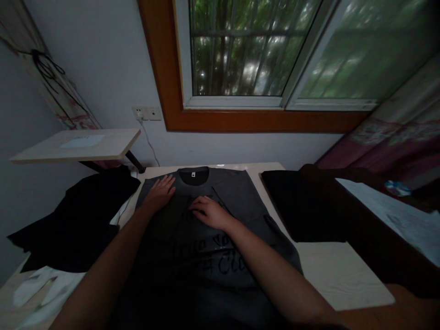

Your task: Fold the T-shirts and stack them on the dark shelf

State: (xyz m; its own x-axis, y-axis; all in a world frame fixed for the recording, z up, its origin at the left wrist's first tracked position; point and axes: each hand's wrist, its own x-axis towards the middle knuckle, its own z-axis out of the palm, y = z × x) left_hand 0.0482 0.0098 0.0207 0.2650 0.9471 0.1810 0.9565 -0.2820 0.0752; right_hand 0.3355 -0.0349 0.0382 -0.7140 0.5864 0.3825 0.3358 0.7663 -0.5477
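A dark grey T-shirt point(228, 183) with black lettering across the chest lies spread on the table, its collar and small white label toward the wall. My left hand point(161, 192) rests flat on its left shoulder area, fingers stretched out. Near the middle of the upper chest, my right hand point(209, 213) lies on the fabric with fingers loosely bent and the thumb apart. Neither hand appears to grip the cloth. The lower part of the shirt sinks into shadow, and my forearms cover some of the print.
Black clothing point(85, 215) lies at the left below a raised wooden shelf point(113, 149), with white cloth point(48, 288) in front. A folded black garment point(302, 206) sits on the right of the pale table point(343, 275). Behind are a wall socket point(147, 113) and a window.
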